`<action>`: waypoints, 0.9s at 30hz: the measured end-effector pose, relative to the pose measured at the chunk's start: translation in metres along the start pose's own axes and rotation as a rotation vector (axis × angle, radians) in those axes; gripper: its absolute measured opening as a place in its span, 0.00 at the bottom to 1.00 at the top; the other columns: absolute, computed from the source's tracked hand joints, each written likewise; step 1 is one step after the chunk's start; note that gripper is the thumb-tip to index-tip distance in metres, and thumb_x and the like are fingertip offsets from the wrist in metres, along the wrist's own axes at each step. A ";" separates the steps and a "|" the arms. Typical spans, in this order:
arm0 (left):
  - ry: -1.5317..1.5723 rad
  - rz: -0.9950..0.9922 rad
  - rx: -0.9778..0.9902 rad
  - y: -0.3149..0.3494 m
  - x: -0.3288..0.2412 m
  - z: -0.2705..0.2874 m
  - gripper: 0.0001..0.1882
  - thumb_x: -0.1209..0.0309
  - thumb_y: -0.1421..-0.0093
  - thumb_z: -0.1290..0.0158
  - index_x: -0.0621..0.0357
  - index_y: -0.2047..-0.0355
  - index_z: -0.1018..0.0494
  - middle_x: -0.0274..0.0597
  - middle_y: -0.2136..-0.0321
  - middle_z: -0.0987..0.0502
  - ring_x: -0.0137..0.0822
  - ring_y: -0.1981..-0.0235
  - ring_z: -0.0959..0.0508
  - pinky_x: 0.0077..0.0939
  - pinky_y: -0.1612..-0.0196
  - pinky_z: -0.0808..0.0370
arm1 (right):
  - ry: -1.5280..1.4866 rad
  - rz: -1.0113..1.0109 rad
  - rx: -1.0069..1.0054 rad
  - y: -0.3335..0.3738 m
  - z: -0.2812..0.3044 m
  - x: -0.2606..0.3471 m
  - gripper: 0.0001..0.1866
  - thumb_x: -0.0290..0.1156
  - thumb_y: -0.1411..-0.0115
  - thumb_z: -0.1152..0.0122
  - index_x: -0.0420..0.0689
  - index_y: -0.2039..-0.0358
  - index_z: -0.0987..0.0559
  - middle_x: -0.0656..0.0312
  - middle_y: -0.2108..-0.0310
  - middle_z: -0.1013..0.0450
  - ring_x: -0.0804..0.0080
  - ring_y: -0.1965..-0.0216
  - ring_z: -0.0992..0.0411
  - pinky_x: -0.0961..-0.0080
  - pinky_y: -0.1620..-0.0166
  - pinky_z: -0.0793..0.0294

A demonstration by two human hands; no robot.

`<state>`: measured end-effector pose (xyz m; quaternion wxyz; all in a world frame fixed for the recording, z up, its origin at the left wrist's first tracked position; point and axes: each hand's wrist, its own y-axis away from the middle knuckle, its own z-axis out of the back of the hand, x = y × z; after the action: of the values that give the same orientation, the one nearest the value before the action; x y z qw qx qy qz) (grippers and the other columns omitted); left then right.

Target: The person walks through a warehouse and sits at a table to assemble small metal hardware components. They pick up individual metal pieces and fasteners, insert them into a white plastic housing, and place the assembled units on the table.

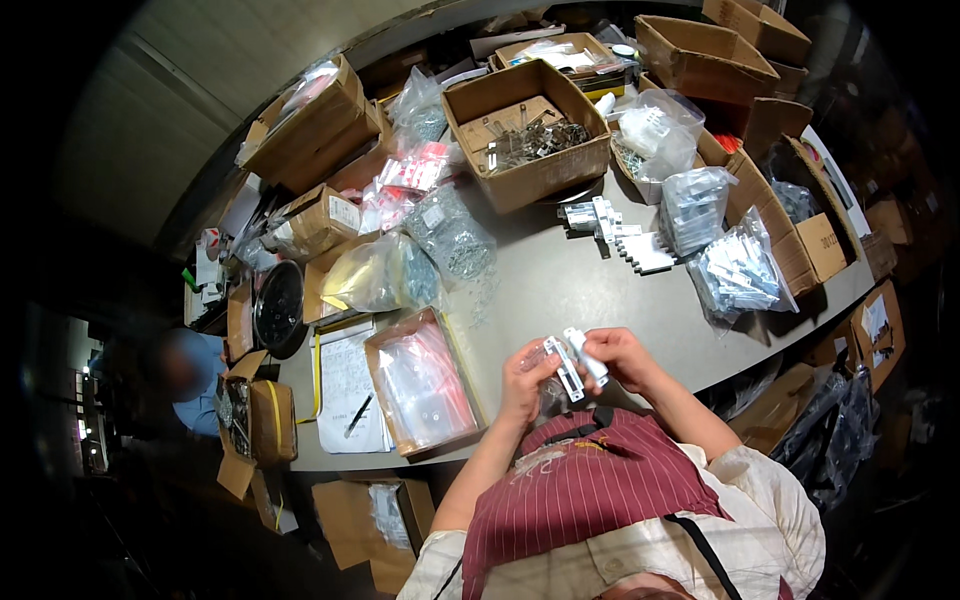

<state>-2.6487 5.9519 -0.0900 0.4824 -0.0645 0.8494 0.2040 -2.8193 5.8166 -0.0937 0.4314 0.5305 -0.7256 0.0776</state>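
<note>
Two white bars (pixel 566 376) we are pinching, left hand (pixel 525 380) and right hand (pixel 617 353) close together near the table edge (pixel 735 366), tabletop (pixel 560 300) extending ahead.

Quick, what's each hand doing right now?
Left hand: closed, holding a slotted white piece.
Right hand: closed, holding a smooth-looking white piece.

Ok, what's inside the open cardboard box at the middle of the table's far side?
The box holds a jumble of small metal parts. Some of its bare inner walls show; anything beneath the parts is covered.
</note>
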 end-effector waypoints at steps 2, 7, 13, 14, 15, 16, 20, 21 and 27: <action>0.070 -0.055 0.004 0.007 -0.004 0.001 0.13 0.72 0.37 0.40 0.68 0.55 0.25 0.45 0.65 0.18 0.35 0.64 0.17 0.27 0.62 0.19 | -0.179 0.007 0.001 -0.003 0.012 0.002 0.14 0.35 0.30 0.44 0.34 0.59 0.24 0.51 0.69 0.22 0.67 0.78 0.21 0.77 0.77 0.19; 0.068 0.014 -0.038 0.019 -0.026 -0.018 0.11 0.73 0.36 0.42 0.67 0.56 0.25 0.45 0.65 0.19 0.36 0.62 0.16 0.28 0.62 0.18 | -0.112 0.063 0.022 0.009 0.000 0.029 0.16 0.38 0.31 0.42 0.38 0.52 0.26 0.54 0.65 0.22 0.67 0.71 0.21 0.75 0.70 0.20; 0.048 0.083 -0.053 0.015 -0.030 -0.018 0.11 0.74 0.36 0.42 0.67 0.56 0.25 0.43 0.65 0.19 0.35 0.62 0.16 0.26 0.63 0.19 | 0.233 0.375 0.119 0.015 -0.006 0.032 0.15 0.32 0.39 0.34 0.44 0.53 0.21 0.57 0.47 0.29 0.66 0.43 0.31 0.68 0.41 0.34; 0.054 0.085 -0.055 0.015 -0.030 -0.018 0.11 0.74 0.36 0.42 0.67 0.56 0.25 0.43 0.65 0.19 0.35 0.62 0.16 0.26 0.63 0.19 | 0.320 0.456 0.105 0.016 -0.010 0.033 0.11 0.29 0.44 0.32 0.44 0.59 0.17 0.60 0.41 0.34 0.69 0.40 0.36 0.70 0.39 0.38; 0.061 0.087 -0.056 0.015 -0.030 -0.018 0.11 0.74 0.37 0.42 0.67 0.56 0.25 0.44 0.64 0.19 0.35 0.62 0.16 0.25 0.63 0.19 | 0.432 0.494 0.096 0.016 -0.011 0.032 0.11 0.27 0.45 0.33 0.43 0.60 0.16 0.60 0.41 0.35 0.69 0.41 0.35 0.70 0.39 0.37; 0.073 0.085 -0.061 0.015 -0.030 -0.018 0.12 0.74 0.37 0.42 0.67 0.55 0.25 0.43 0.64 0.19 0.34 0.63 0.17 0.25 0.63 0.19 | 0.544 0.532 0.087 0.016 -0.012 0.030 0.10 0.25 0.45 0.33 0.42 0.61 0.15 0.59 0.41 0.35 0.69 0.42 0.34 0.70 0.40 0.37; 0.089 0.072 -0.085 0.017 -0.036 -0.025 0.13 0.74 0.37 0.42 0.68 0.54 0.25 0.42 0.64 0.19 0.32 0.65 0.18 0.24 0.63 0.20 | 0.491 0.483 0.099 0.017 -0.020 0.023 0.12 0.20 0.48 0.36 0.40 0.62 0.13 0.58 0.46 0.32 0.67 0.47 0.30 0.71 0.42 0.32; 0.085 0.068 -0.092 0.018 -0.040 -0.028 0.14 0.74 0.37 0.42 0.68 0.53 0.26 0.42 0.64 0.19 0.31 0.66 0.18 0.24 0.63 0.20 | 0.436 0.456 0.105 0.017 -0.022 0.020 0.13 0.19 0.48 0.37 0.40 0.62 0.13 0.57 0.47 0.30 0.67 0.48 0.29 0.71 0.43 0.31; 0.072 0.031 -0.176 0.023 -0.039 -0.029 0.14 0.74 0.37 0.41 0.68 0.53 0.26 0.41 0.64 0.20 0.29 0.66 0.19 0.23 0.64 0.21 | 0.461 0.483 0.111 0.019 -0.022 0.010 0.15 0.22 0.54 0.40 0.37 0.65 0.13 0.52 0.49 0.28 0.64 0.46 0.29 0.67 0.42 0.30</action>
<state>-2.6580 5.9576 -0.0377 0.4409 -0.1007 0.8459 0.2829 -2.8233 5.8300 -0.0660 0.5237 0.3343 -0.7085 0.3347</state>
